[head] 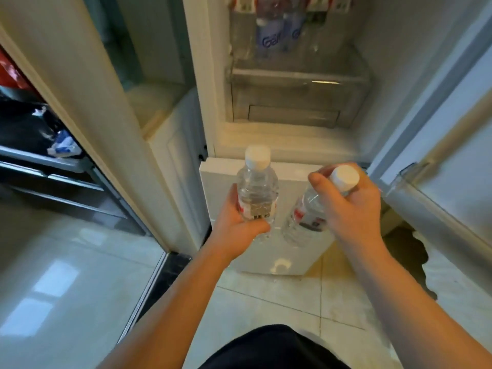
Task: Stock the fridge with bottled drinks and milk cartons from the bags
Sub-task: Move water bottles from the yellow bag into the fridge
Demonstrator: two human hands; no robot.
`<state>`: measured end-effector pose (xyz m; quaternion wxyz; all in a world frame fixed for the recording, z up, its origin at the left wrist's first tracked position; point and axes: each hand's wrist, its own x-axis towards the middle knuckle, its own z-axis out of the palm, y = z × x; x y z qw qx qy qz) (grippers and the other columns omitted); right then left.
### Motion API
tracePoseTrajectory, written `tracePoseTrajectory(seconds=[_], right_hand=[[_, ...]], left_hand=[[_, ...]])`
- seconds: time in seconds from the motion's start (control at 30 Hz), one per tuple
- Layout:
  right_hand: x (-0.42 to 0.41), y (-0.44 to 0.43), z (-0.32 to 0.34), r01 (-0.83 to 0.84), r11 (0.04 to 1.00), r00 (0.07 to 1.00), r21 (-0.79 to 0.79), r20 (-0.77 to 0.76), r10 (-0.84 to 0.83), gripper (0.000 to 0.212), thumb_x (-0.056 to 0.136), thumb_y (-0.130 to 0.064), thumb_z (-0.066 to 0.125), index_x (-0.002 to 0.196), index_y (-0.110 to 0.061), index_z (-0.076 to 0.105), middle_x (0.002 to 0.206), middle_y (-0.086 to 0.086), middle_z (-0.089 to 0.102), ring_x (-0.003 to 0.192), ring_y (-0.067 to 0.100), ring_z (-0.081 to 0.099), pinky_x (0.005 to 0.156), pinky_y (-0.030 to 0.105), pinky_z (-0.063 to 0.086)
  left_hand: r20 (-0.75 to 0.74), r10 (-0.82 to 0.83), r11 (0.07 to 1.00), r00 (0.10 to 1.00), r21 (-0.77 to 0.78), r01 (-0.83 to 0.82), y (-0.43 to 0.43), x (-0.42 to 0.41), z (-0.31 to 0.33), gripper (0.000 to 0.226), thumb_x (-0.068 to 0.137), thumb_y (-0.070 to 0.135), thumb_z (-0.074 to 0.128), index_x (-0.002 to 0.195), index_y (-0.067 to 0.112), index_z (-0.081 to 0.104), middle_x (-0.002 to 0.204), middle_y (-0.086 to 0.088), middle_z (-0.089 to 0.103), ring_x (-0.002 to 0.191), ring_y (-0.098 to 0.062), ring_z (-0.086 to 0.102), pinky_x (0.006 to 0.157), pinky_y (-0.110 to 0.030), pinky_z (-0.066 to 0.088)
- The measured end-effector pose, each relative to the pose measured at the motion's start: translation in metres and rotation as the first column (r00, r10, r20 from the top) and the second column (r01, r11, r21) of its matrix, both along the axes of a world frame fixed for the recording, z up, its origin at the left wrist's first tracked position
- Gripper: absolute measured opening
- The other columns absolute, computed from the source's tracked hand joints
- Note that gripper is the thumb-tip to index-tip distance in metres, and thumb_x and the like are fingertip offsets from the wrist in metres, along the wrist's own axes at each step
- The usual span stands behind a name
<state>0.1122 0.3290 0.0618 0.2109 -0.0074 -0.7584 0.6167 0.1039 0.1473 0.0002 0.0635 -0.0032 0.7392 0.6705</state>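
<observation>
The first water bottle (pixel 257 187), clear with a white cap, stands upright in the left hand (pixel 239 222). The fingers curl round its lower half and the thumb presses across the front just under the label. That label is white with a red edge and a barcode; the print on it is too small to read. The second water bottle (pixel 306 219) is of the same kind and hangs tilted, its base towards the first, from the right hand (pixel 348 206). This hand grasps it from above at the neck, thumb and fingers closed just under the white cap (pixel 344 178). Its red and white label carries dark print that cannot be made out. Both bottles are held in the air outside the fridge, nearer the person than the clear drawer (pixel 298 97) at the bottom of the open compartment. On the shelf directly above that drawer stand blurred bottles with blue labels (pixel 269 35), where only the letters "Ga" can be read. The open fridge door (pixel 452 129) lies right of the drawer, and dark shelves (pixel 40 161) lie well to its left.
</observation>
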Motion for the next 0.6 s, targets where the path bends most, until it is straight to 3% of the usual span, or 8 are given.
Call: tracePoseTrajectory(seconds=[0.1,0.2,0.3,0.4,0.5,0.6], right_hand=[[-0.031,0.002,0.028,0.071,0.997,0.993,0.014,-0.099,-0.069,0.013,0.084,-0.020,0.073,0.079,-0.025,0.062,0.069,-0.020,0.063,0.071,-0.002,0.060,0.062,0.010,0.047],[-0.065,0.007,0.053,0.121,0.993,0.972,-0.003,-0.200,-0.120,0.010,0.085,-0.024,0.072,0.082,-0.023,0.063,0.069,-0.021,0.061,0.072,-0.001,0.060,0.063,0.014,0.049],[-0.103,0.013,0.075,0.146,0.988,0.943,-0.044,-0.297,-0.153,0.012,0.085,-0.020,0.073,0.081,-0.019,0.062,0.068,-0.022,0.060,0.070,-0.003,0.059,0.063,0.013,0.048],[-0.142,0.019,0.094,0.142,0.984,0.915,-0.104,-0.366,-0.171,0.016,0.084,-0.015,0.073,0.077,-0.020,0.060,0.068,-0.016,0.060,0.067,-0.004,0.057,0.063,0.013,0.047],[-0.184,0.028,0.110,0.153,0.977,0.895,-0.145,-0.399,-0.200,0.014,0.083,-0.016,0.074,0.079,-0.012,0.061,0.069,-0.009,0.059,0.066,0.000,0.056,0.062,0.015,0.047],[-0.232,0.040,0.124,0.186,0.967,0.865,-0.175,-0.438,-0.245,0.020,0.082,-0.017,0.075,0.081,-0.002,0.062,0.068,-0.006,0.058,0.064,-0.001,0.054,0.062,0.015,0.045]], left_hand=[[-0.079,-0.035,0.999,0.996,0.028,0.037,0.009,-0.046,0.033,0.069,0.071,-0.011,0.076,0.127,0.021,0.051,0.105,0.003,0.068,0.088,0.001,0.068,0.066,-0.011,0.051],[-0.163,-0.053,0.998,0.985,0.037,0.060,0.019,-0.090,0.064,0.074,0.070,-0.011,0.076,0.131,0.019,0.049,0.105,0.007,0.067,0.088,0.005,0.067,0.068,-0.010,0.052],[-0.254,-0.064,0.997,0.965,0.030,0.074,0.031,-0.131,0.090,0.070,0.068,-0.011,0.077,0.125,0.022,0.053,0.104,0.005,0.068,0.092,-0.002,0.069,0.080,-0.023,0.056],[-0.328,-0.067,0.995,0.942,0.046,0.086,0.043,-0.170,0.116,0.069,0.068,-0.011,0.078,0.116,0.033,0.051,0.101,0.011,0.067,0.091,0.001,0.068,0.079,-0.020,0.056],[-0.355,-0.098,0.993,0.930,0.022,0.113,0.057,-0.211,0.136,0.074,0.070,-0.004,0.081,0.120,0.039,0.047,0.108,0.013,0.066,0.097,0.002,0.066,0.086,-0.023,0.055],[-0.385,-0.101,0.993,0.917,0.022,0.118,0.075,-0.252,0.149,0.078,0.068,0.005,0.086,0.130,0.034,0.049,0.120,0.008,0.067,0.110,-0.008,0.065,0.098,-0.039,0.052]])
